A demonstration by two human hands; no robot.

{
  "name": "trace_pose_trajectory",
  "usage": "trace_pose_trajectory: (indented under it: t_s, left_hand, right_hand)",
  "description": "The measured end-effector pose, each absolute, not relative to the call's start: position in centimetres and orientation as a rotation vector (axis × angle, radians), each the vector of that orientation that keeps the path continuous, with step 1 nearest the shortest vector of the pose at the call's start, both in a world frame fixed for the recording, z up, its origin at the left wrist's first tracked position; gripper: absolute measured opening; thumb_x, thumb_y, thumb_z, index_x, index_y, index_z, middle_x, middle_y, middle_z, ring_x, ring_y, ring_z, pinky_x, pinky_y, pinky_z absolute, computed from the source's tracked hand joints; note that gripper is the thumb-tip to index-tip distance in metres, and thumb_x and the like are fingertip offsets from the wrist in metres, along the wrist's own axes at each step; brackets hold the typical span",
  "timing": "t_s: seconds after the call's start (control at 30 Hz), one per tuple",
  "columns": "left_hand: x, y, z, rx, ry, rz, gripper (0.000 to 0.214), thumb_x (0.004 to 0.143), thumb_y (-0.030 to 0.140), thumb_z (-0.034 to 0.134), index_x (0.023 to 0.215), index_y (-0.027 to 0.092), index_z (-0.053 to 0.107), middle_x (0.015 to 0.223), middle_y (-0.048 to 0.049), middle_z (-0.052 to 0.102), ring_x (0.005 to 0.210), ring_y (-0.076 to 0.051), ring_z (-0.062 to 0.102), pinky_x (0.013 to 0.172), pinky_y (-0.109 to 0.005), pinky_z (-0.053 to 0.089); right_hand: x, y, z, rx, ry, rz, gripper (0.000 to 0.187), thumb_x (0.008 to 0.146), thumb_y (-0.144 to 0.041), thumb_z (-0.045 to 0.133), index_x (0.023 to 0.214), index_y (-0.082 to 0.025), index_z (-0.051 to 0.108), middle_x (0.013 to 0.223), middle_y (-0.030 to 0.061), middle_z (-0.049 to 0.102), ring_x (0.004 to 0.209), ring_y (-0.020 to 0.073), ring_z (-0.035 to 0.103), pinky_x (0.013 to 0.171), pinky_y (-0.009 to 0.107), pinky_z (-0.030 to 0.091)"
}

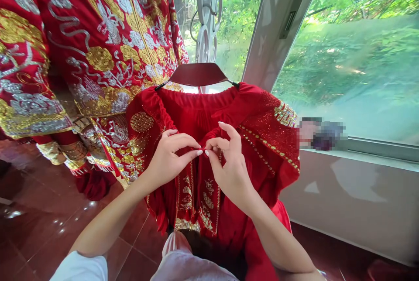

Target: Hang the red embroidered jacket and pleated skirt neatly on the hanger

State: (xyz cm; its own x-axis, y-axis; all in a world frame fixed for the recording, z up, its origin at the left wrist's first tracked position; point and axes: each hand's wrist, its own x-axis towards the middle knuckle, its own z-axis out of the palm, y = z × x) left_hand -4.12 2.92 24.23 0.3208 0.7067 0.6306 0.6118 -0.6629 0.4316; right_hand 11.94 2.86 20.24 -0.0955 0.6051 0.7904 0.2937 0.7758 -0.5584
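A red garment (262, 141) with gold embroidery hangs from a dark wooden hanger (198, 75) in front of me. My left hand (170, 156) and my right hand (229, 167) meet at the middle of its front edge. Both pinch the red cloth between thumb and forefinger, fingertips almost touching. The other fingers of my right hand are raised and curled. What lies between the fingertips is too small to make out.
A second red robe (98, 41) with heavy gold and silver embroidery hangs at the left, close beside the garment. A large window (353, 63) with a grey sill (376, 156) is at the right. An ornate metal stand (207, 15) rises behind the hanger. The floor (39, 211) is glossy dark red tile.
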Motion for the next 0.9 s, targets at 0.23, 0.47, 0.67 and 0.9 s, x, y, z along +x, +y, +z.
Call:
trace_pose_trajectory:
  t_s: [0.23,0.47,0.67,0.9]
  left_hand:
    - [-4.2,4.0,24.0,2.121,1.1,1.414,0.011,0.082,0.029,0.065,0.078,0.019,0.064,0.08,0.0002,0.067,0.075,-0.015,0.061,0.078,-0.029,0.043]
    - [-4.2,4.7,23.6,2.026,1.043,1.544,0.012,0.089,0.03,0.056,0.084,0.019,0.057,0.085,-0.0014,0.066,0.086,-0.015,0.063,0.08,-0.027,0.047]
    - [-4.1,3.8,23.0,2.39,1.234,1.823,0.007,0.091,0.024,0.051,0.089,0.02,0.057,0.099,-0.0041,0.066,0.099,-0.018,0.06,0.092,-0.033,0.043]
    - [-2.3,0.7,20.0,2.573,1.453,1.556,0.015,0.084,0.033,0.064,0.092,0.02,0.064,0.094,-0.0029,0.068,0.089,-0.018,0.06,0.085,-0.036,0.036]
  right_hand:
    - [12.4,2.8,20.9,-0.694,-1.619,0.71,0.037,0.088,-0.01,0.042,0.119,-0.023,0.028,0.083,-0.0013,0.054,0.07,0.0102,0.052,0.066,0.025,0.045]
    - [13.2,3.4,21.0,-0.618,-1.49,1.041,0.034,0.086,-0.016,0.049,0.111,-0.025,0.028,0.081,-0.0033,0.053,0.066,0.0091,0.048,0.06,0.024,0.038]
    - [13.6,3.1,20.3,-0.512,-1.404,1.304,0.039,0.086,-0.026,0.058,0.114,-0.026,0.03,0.083,-0.0038,0.054,0.063,0.0076,0.048,0.058,0.022,0.038]
    - [11.9,2.1,19.1,-0.528,-1.285,1.155,0.041,0.085,-0.021,0.057,0.116,-0.026,0.03,0.082,-0.0028,0.056,0.074,0.01,0.053,0.067,0.024,0.043]
